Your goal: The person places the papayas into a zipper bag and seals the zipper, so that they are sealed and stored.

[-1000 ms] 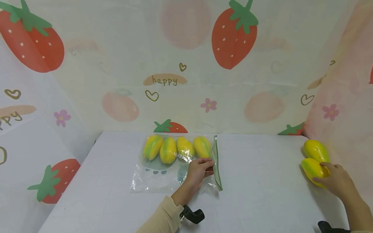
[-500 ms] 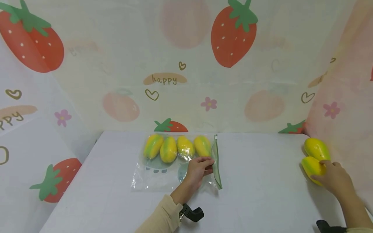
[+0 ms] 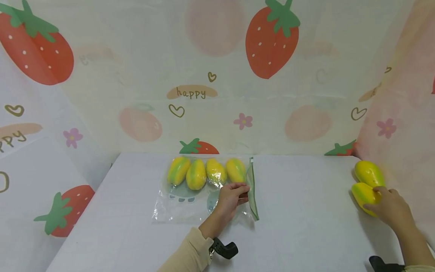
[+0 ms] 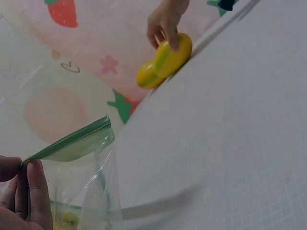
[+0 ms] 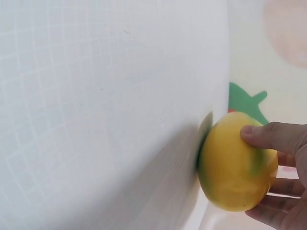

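My left hand (image 3: 231,198) pinches the green zip edge of a clear zip bag (image 3: 188,213) that lies on the table. The left wrist view shows the green zip strip (image 4: 79,138) rising from between thumb and fingers, the bag's mouth parted. Inside the bag, several yellow papayas with green streaks (image 3: 196,175) sit in a row along its far side. At the right table edge, my right hand (image 3: 394,207) grips a papaya (image 3: 364,196), thumb on one side and fingers on the other. Right behind that one lies another papaya (image 3: 368,173).
The white table (image 3: 302,211) stretches between the bag and the two papayas. Printed cloth walls (image 3: 272,105) with strawberries stand at the back and both sides, the right one close to my right hand. A black wrist strap (image 3: 225,250) sits on my left wrist.
My right hand has shifted slightly left, covering more of the nearer papaya. The left hand and the bag stay where they were.
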